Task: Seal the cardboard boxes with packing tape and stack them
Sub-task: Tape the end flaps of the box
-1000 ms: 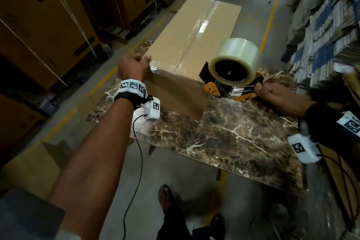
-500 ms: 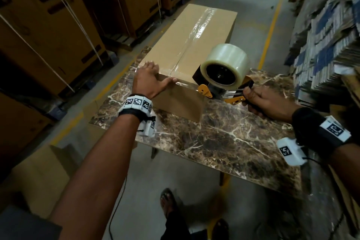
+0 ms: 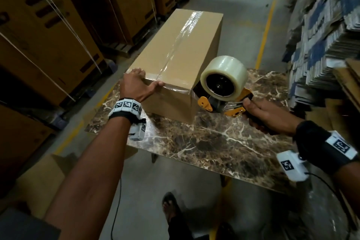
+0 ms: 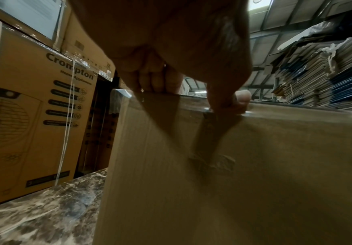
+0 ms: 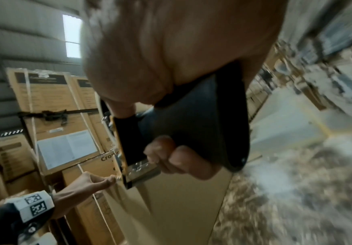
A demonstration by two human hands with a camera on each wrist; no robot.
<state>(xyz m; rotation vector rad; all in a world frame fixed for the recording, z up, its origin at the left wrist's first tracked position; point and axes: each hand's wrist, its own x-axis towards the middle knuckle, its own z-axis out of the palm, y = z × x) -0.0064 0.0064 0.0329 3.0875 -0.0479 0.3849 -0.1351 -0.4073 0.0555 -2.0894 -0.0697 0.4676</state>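
A long cardboard box [image 3: 181,60] lies on the marble table [image 3: 224,146], with clear tape along its top seam and over its near edge. My left hand [image 3: 136,84] rests on the near left top edge, fingers flat on the lid. In the left wrist view the thumb [image 4: 233,101] presses the tape end on that edge of the box [image 4: 254,182]. My right hand [image 3: 266,115] grips the handle of the orange tape dispenser [image 3: 224,85], which sits at the box's near right corner. The right wrist view shows fingers wrapped round the black handle [image 5: 202,124].
Tall printed cartons [image 3: 39,45] line the left side. Stacks of flattened cartons [image 3: 321,35] rise on the right. Another cardboard box [image 3: 42,177] sits on the floor at lower left. My foot [image 3: 171,206] stands below the table's near edge.
My left hand went from curled at the box's left corner to flat along the near top edge. The dispenser came down and closer to the box's near right corner.
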